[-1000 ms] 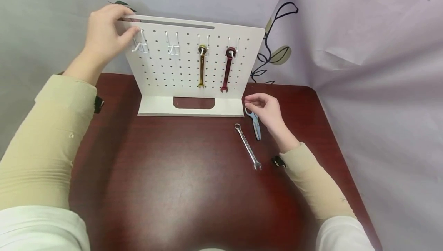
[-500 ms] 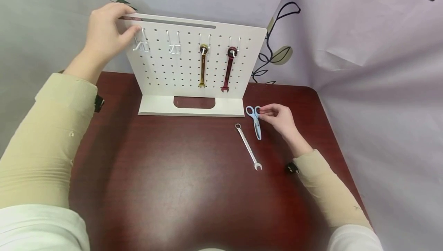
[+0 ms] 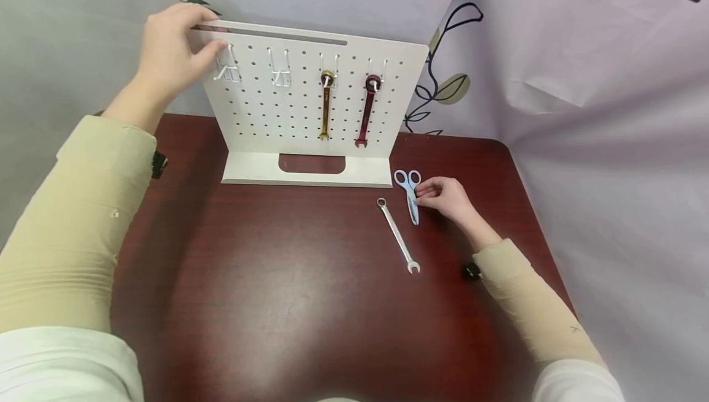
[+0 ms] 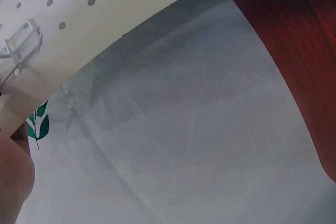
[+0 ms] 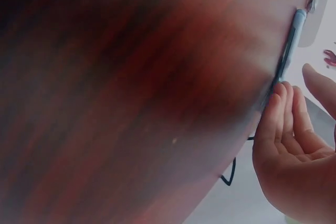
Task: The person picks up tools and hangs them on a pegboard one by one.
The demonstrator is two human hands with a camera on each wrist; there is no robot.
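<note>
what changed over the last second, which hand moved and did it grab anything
The right hand drew back from the pegboard's base and came down beside the blue scissors, fingertips now at them; a firm grip isn't clear. The left hand kept holding the pegboard's top corner. The silver wrench and both hung wrenches stayed put.
</note>
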